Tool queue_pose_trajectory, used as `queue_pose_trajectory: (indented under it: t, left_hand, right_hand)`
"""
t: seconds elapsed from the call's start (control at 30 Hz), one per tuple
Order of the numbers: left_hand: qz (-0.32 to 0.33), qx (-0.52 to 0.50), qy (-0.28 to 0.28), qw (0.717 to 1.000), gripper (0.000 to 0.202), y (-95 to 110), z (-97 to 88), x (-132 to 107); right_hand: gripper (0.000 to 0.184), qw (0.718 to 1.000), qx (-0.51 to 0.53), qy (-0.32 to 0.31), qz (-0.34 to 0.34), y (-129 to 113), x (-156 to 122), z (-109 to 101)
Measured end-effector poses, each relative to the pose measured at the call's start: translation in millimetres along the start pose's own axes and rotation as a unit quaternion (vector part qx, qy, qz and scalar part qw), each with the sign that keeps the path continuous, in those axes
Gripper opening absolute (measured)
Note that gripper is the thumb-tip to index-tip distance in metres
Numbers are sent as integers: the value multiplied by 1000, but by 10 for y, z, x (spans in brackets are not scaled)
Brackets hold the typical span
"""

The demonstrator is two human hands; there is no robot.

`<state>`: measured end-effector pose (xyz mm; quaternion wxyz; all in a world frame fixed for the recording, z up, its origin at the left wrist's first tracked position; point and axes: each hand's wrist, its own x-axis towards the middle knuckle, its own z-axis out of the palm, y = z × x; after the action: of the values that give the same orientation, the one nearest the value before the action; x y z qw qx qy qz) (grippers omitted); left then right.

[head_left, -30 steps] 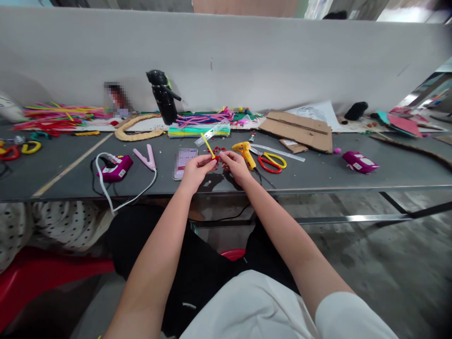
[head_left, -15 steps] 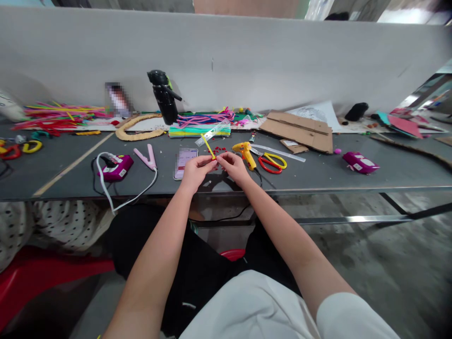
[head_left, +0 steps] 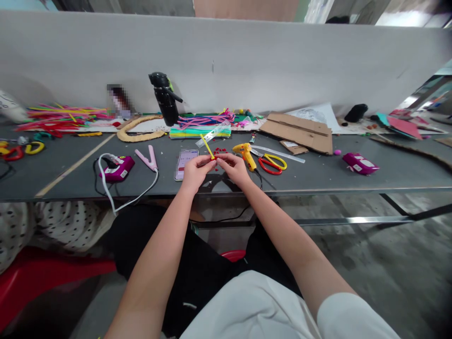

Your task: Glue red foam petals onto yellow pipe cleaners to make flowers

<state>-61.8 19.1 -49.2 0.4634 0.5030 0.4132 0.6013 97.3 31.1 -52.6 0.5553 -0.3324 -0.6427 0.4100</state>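
A thin yellow stem, like a pipe cleaner (head_left: pixel 206 145), slants up from between my hands, with a bit of red at its lower end. My left hand (head_left: pixel 195 170) pinches that lower end. My right hand (head_left: pixel 234 168) meets it fingertip to fingertip, closed in a pinch by the red bit; what exactly it grips is hidden. Small red pieces (head_left: pixel 221 150) lie scattered on the table just behind my fingers. Close by on the right is a yellow glue gun (head_left: pixel 243 150), and a phone (head_left: pixel 181 170) lies to the left of my left hand.
Scissors with red and yellow handles (head_left: pixel 271 170) and a clear ruler (head_left: pixel 289 156) lie right of the glue gun. Left are a pink hair straightener (head_left: pixel 151 162) and a purple box (head_left: pixel 122 169) with cables. A black bottle (head_left: pixel 165 103), pipe-cleaner bundles (head_left: pixel 201 133) and cardboard (head_left: pixel 300 132) line the back.
Both hands stay almost in place, pinching at the stem's lower end. The whole view has shifted very slightly; nothing else has visibly moved.
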Motion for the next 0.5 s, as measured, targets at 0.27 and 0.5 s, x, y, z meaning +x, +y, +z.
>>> queue_pose_trajectory:
  t: [0.27,0.5]
  left_hand:
    - [14,2,15,1000,41,-47,-10,3]
    - [23,30,-2,999,42,-21,-24,-1]
  right_hand:
    - [25,994,-66,12,-81,2,-20,39]
    - [29,1000,24,-5,-3,-9,-8,-6]
